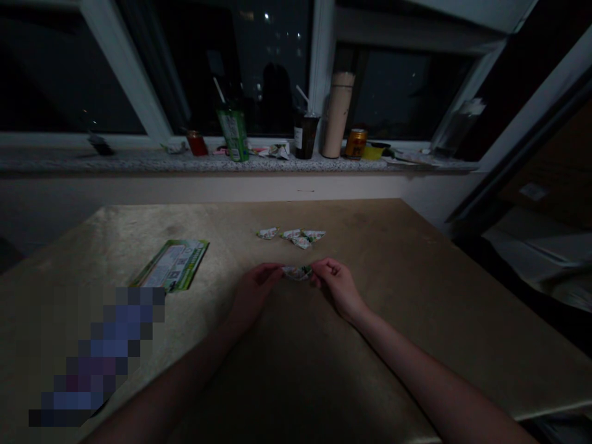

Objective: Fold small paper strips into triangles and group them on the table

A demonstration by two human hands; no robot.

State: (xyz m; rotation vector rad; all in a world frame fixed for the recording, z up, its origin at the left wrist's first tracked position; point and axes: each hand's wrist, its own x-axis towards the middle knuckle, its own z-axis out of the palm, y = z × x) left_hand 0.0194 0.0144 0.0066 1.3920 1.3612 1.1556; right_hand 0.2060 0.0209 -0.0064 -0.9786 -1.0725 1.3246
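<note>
A small candy in a white and green wrapper (pixel 296 272) is stretched between my two hands just above the tabletop. My left hand (pixel 256 285) pinches its left end, fingertips pressed together. At the other end, the thumb and fingers of my right hand (pixel 337 282) are closed on the wrapper's green twist. Just beyond lie several similar wrapped candies: one candy (pixel 267 234) sits apart on the left, and a touching cluster of candies (pixel 303 239) is to its right. Dim light hides the wrappers' print.
On the brown table (pixel 393 259), a green printed packet (pixel 178 265) lies to the left, near a blurred-out object (pixel 97 351). Along the windowsill stand a green cup (pixel 235 134), a dark drink cup (pixel 305 135), a tall beige flask (pixel 337 114), an orange can (pixel 356 143) and a red jar (pixel 197 143).
</note>
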